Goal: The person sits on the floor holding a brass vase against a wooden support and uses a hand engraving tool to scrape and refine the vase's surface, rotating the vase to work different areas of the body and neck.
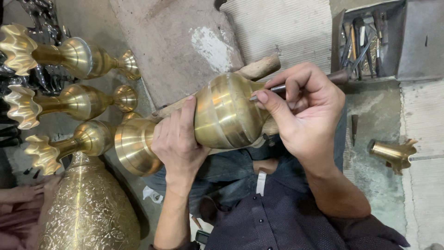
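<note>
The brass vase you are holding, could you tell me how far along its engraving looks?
Done: the brass vase is shaped and polished. In hand: the left hand grips its narrow waist while the right hand presses a metal tool near its neck. Left: its surface looks plain, unlike the engraved vessel.

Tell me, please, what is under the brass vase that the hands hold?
Under the brass vase a wooden log shows at both ends; its middle is covered by the vase. Below lies the person's lap in dark trousers. The left hand hides part of the vase's narrow waist.
</note>
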